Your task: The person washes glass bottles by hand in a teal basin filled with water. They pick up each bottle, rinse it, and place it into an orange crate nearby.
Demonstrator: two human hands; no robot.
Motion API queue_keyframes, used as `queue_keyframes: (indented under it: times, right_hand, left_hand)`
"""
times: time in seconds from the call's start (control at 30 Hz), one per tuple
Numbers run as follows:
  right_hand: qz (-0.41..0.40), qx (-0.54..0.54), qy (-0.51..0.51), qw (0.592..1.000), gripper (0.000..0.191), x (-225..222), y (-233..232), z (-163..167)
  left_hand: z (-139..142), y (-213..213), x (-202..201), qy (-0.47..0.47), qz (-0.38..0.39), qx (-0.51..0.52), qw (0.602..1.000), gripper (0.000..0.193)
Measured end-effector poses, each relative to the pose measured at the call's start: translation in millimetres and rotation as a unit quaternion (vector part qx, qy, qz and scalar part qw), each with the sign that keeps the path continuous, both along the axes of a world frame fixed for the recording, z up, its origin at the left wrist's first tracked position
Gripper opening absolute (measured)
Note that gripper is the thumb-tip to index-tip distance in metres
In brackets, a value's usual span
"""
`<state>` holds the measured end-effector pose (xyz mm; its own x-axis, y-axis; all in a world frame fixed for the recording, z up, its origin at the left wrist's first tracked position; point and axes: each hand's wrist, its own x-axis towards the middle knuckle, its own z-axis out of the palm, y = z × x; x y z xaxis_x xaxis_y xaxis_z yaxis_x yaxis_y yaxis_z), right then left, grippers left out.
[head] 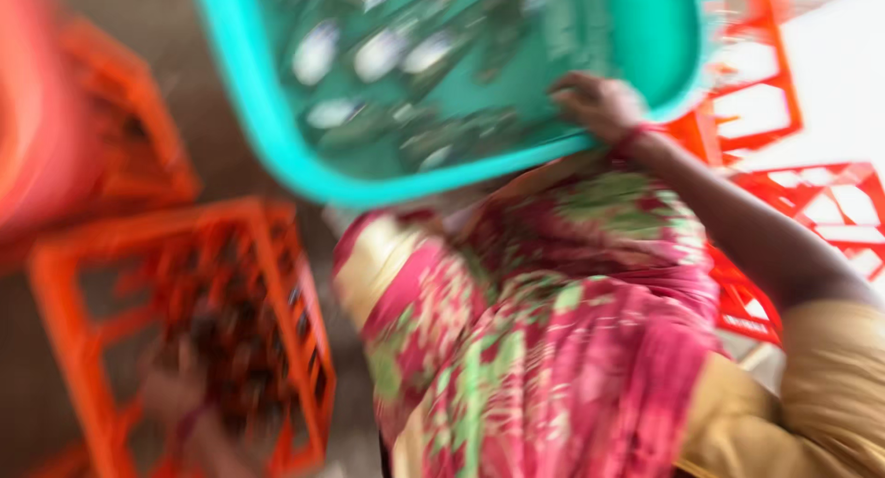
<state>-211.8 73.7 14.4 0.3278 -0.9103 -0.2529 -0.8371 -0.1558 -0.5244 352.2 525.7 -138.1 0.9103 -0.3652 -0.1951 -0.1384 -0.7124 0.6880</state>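
- Teal tub [269,139]: tilted above the lap, loaded with pale and dark pieces too blurred to name; nothing visibly spilling out.
- Orange crate [300,303]: on the floor at left, partly filled with dark things.
- Right hand [599,105]: grip curled over the tub's near rim.
- Left hand [180,400]: a blur low in the crate; I cannot tell its grip.

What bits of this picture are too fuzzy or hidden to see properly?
- Head view: the small silvery and dark things in the round teal plastic tub are smeared by motion blur; what they are cannot be told.
- The right hand touches the tub's rim; its grip is blurred.
- The left hand, low by the orange plastic crate, is blurred, its fingers unreadable.
- The crate's dark contents are blurred too.
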Motion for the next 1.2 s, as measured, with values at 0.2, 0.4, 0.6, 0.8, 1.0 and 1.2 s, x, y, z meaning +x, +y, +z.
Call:
queue_keyframes:
  times: [0.2,0.4,0.6,0.8,1.0,1.2]
  right_hand:
    - [0.101,-0.226,0.148,0.958,0.061,53,-50,56]
    - [0.324,-0.41,0.234,0.82,0.05,105,-122,8]
    - [0.302,-0.3,0.273,0.863,0.069,94,-140,-20]
    - [0.26,-0.041,0.065,0.962,0.087,46,-111,2]
    - [0.293,-0.124,-0.182,0.93,0.085,40,-86,-17]
    - [0.272,0.086,-0.154,0.946,0.06,69,-104,-30]
  left_hand:
    - [20,-96,-30,-0.001,-0.003,0.069,0.998,0.026]
    - [43,-141,-50,-0.091,0.026,0.109,0.99,0.021]
    - [137,-153,-58,-0.329,-0.102,-0.114,0.932,0.017]
    - [151,-347,-237,-0.211,-0.429,-0.395,0.784,0.008]
    - [117,-464,-340,0.407,-0.184,-0.326,0.833,0.064]
    - [60,-477,-335,0.366,-0.287,-0.428,0.775,0.04]
